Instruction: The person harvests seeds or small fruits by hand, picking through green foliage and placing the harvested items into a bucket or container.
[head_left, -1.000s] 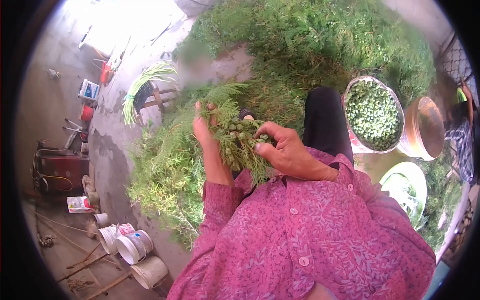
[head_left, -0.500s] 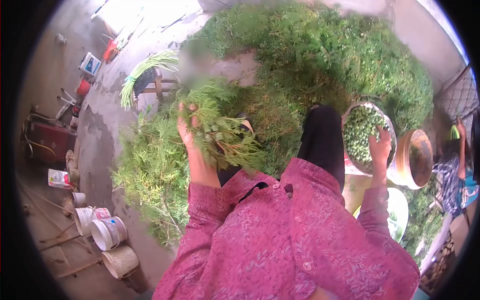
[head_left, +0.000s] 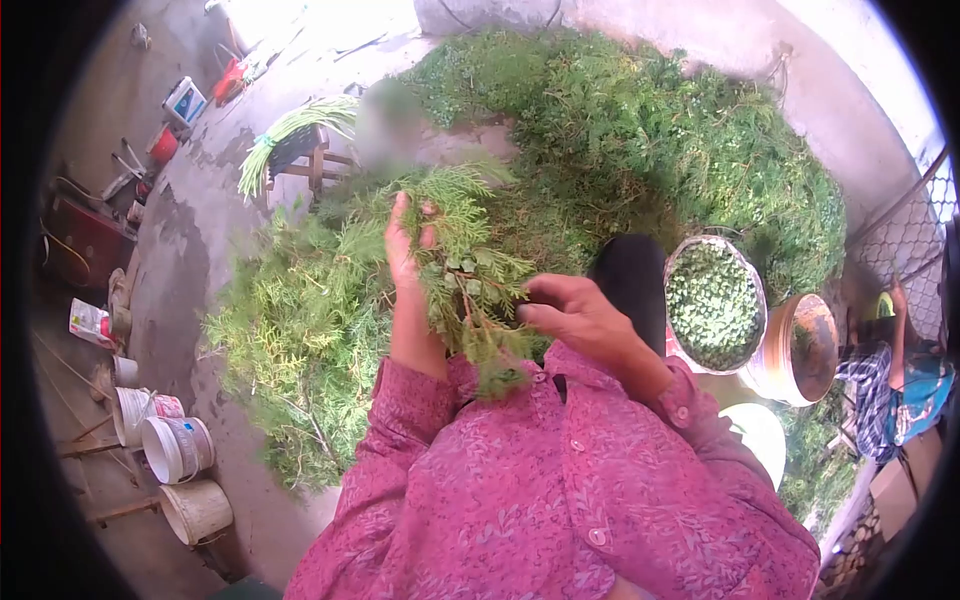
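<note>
My left hand (head_left: 403, 250) is wrapped round a leafy evergreen branch (head_left: 468, 240), held upright over my lap. Small pale green cones (head_left: 462, 268) sit among its flat sprays. At the branch's right side, my right hand (head_left: 590, 315) has thumb and forefinger drawn together by the foliage; what lies between the fingertips is too small to make out. To the right of my knee stands a round bucket (head_left: 762, 325) filled nearly to its rim with small green cones (head_left: 712, 300). Left of my left hand lies a heap of cut evergreen branches (head_left: 300, 330).
A larger pile of greenery (head_left: 660, 130) spreads ahead, up to the wall. Beside the cone bucket is a second bucket (head_left: 808, 350). White pails (head_left: 178, 448) line the left side. Long green stalks (head_left: 290, 135) lie on a stool (head_left: 318, 170). Another person's arm (head_left: 897, 330) shows at far right.
My right hand has left the bucket of cones and come across to the branch. My left hand still holds the branch, now nearer the middle. The view has shifted slightly.
</note>
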